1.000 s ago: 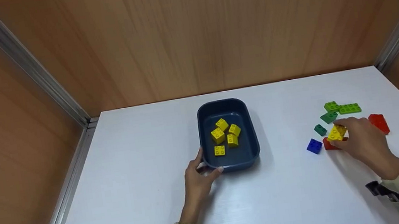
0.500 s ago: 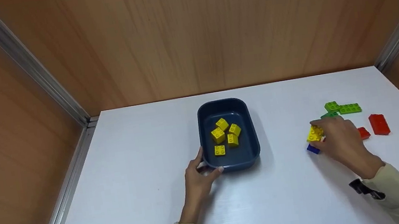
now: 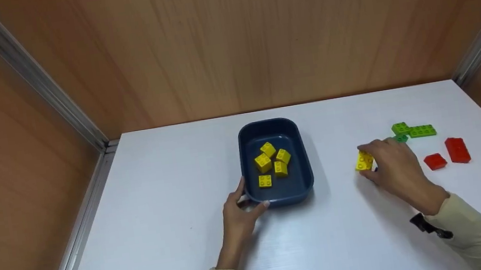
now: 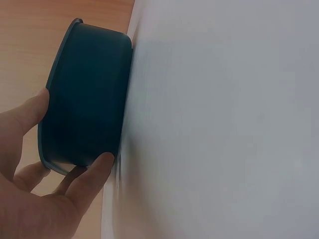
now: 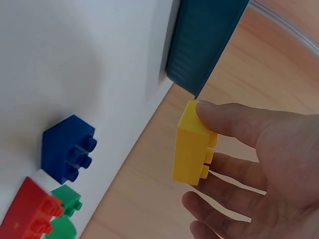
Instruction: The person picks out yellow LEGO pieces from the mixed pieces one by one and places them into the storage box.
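Observation:
Between the thumb and fingers of my right hand (image 3: 394, 172) is a yellow toy building brick (image 5: 192, 144), its studs facing the palm in the right wrist view. The hand is above the table, right of a dark blue rectangular tub (image 3: 280, 197). My left hand (image 3: 236, 222) holds this tub by its near left corner, thumb on the front wall and fingers along the left side. Several yellow bricks (image 3: 263, 163) lie loose inside the tub. Below the right hand, a blue brick (image 5: 70, 149) rests on the table, mostly hidden in the head view.
Red bricks (image 3: 458, 150) and light green bricks (image 3: 422, 131) lie at the right of the white table (image 3: 148, 214). A darker green brick (image 3: 401, 138) is partly behind the right hand. A wooden panel (image 3: 255, 38) rises along the far table edge.
My right hand has moved left with the yellow brick, away from the red bricks toward the tub. The left hand and the tub have stayed in place.

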{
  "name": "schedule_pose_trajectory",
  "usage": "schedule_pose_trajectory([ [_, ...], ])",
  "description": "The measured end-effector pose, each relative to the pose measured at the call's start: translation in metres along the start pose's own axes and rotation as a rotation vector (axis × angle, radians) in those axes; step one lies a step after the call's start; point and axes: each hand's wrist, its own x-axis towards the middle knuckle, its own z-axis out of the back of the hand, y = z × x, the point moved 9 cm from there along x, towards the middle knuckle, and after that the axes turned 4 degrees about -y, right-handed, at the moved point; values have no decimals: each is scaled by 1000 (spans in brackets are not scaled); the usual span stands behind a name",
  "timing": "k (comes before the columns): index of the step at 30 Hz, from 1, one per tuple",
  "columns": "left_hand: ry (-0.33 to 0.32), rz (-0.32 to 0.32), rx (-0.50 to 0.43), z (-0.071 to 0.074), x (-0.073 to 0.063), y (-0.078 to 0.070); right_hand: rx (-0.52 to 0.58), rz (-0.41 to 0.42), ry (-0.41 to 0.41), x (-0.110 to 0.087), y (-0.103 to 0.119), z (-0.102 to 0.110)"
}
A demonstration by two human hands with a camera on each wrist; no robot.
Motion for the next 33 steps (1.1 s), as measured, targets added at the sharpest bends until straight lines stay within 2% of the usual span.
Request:
schedule_pose_trajectory([
  [5, 0, -1, 3, 1, 0, -1, 24, -2, 16, 7, 10, -1],
  [22, 1, 3, -2, 0, 2, 0, -12, 32, 48, 33, 50, -5],
  [33, -13, 27, 12, 0, 1, 2, -4, 106, 30, 47, 77, -8],
])
